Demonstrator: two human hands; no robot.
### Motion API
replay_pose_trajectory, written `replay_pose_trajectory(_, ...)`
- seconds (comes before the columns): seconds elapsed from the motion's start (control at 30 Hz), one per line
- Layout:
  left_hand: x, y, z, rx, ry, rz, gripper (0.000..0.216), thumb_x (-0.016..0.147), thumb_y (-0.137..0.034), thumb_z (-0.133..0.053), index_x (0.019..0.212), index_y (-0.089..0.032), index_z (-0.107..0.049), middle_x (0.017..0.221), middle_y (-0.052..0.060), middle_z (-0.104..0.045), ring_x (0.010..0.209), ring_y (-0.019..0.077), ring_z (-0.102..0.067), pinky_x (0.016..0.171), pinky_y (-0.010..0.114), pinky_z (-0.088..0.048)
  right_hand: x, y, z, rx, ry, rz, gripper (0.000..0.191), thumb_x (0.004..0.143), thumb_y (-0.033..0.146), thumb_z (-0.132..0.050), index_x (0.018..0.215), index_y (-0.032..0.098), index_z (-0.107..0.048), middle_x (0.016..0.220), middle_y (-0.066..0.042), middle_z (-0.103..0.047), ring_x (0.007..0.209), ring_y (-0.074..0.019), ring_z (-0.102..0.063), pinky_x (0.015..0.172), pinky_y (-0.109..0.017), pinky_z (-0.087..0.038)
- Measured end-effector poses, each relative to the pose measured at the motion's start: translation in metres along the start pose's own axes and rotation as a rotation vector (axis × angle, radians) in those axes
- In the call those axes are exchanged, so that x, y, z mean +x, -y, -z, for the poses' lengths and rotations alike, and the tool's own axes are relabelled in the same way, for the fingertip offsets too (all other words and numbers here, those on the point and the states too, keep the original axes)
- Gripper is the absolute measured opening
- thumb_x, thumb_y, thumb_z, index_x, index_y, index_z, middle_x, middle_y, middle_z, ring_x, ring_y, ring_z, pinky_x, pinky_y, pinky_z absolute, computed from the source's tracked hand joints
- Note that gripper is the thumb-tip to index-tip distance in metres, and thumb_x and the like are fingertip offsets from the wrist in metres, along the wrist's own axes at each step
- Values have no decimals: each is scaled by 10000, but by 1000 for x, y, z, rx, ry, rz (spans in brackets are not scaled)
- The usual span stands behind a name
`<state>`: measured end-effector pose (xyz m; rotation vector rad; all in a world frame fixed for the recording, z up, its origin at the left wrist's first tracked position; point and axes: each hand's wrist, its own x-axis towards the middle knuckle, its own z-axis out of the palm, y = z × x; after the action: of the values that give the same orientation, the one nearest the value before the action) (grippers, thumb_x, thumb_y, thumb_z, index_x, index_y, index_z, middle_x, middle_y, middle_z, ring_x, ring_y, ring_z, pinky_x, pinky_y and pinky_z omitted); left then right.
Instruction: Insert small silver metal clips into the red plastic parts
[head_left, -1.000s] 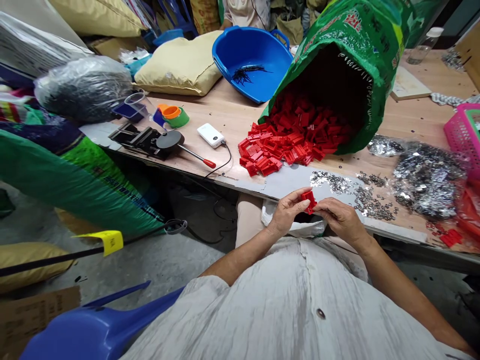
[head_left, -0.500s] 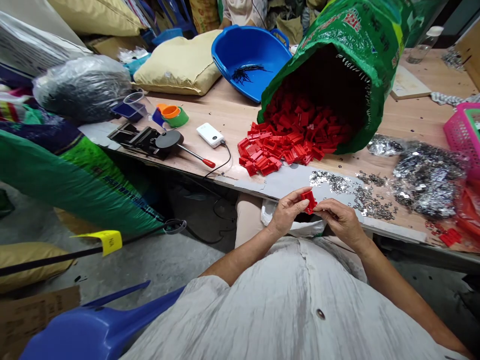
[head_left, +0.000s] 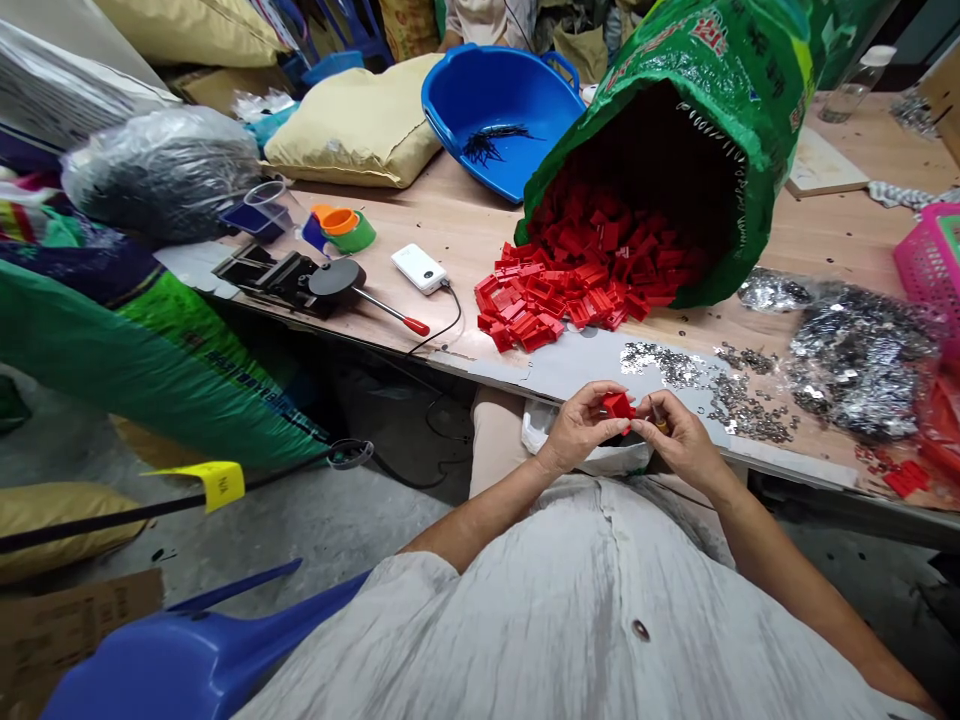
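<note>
Between thumb and fingers, my left hand (head_left: 581, 430) grips a small red plastic housing (head_left: 618, 405) over the table's front edge. My right hand (head_left: 679, 440) is closed in a pinch right beside it, its fingertips close to the part. Something small and brownish shows between those fingers, too small to name. Just beyond my hands, small metal pieces (head_left: 667, 365) lie scattered on a grey sheet (head_left: 555, 372). Many similar red housings (head_left: 532, 305) spill from the mouth of a green woven sack (head_left: 780, 130). Below my hands a white bag (head_left: 536, 425) lies at my lap.
A hand press (head_left: 337, 280) with a red-tipped lever and a white power bank (head_left: 418, 269) stand to the left. Behind is a blue basin (head_left: 450, 110) holding thin black pieces. At right are a plastic bag of metal pieces (head_left: 847, 360) and a pink basket (head_left: 930, 255).
The red housing has been turned in my left hand, showing another side. My right fingers have shifted and curled more, and a small brownish thing now shows between them.
</note>
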<state>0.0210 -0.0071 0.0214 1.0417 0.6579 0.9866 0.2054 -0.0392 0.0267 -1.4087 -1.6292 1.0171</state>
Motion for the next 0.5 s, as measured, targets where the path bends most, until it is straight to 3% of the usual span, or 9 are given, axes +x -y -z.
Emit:
replay_pose_trajectory(0.13, 11, 5, 12, 177, 32, -87, 389, 756, -262, -774, 1083, -198, -573, 1134, 86, -669, 997, 180, -644, 912, 317, -495, 8, -4, 5, -171, 25, 32, 254, 947, 391, -534, 1147, 235, -561, 1043, -49, -623, 864, -172, -587, 775, -305, -466)
replay_pose_trajectory(0.2, 19, 7, 21, 340, 26, -120, 374, 752, -252, -770, 1071, -196, -583, 1104, 73, -673, 976, 170, -639, 908, 298, -488, 11, -7, 8, -271, 25, 82, 281, 979, 352, -457, 1191, 227, -595, 1049, -79, -612, 958, -204, -594, 844, -337, -467)
replay_pose_trajectory(0.3, 27, 6, 30, 571, 24, -124, 369, 733, -230, -771, 1065, -198, -613, 1073, 45, -679, 925, 154, -635, 879, 269, -482, 15, -10, 10, -405, 24, 105, 303, 975, 328, -452, 1182, 216, -642, 932, -81, -617, 889, -221, -614, 801, -352, -478)
replay_pose_trajectory(0.5, 34, 0, 32, 793, 110, -115, 337, 771, -210, -718, 1104, -197, -667, 1045, 28, -714, 952, 163, -655, 913, 256, -468, 20, -11, 8, -477, 71, 107, 225, 939, 285, -525, 1090, 229, -682, 985, -58, -695, 862, -205, -660, 786, -341, -492)
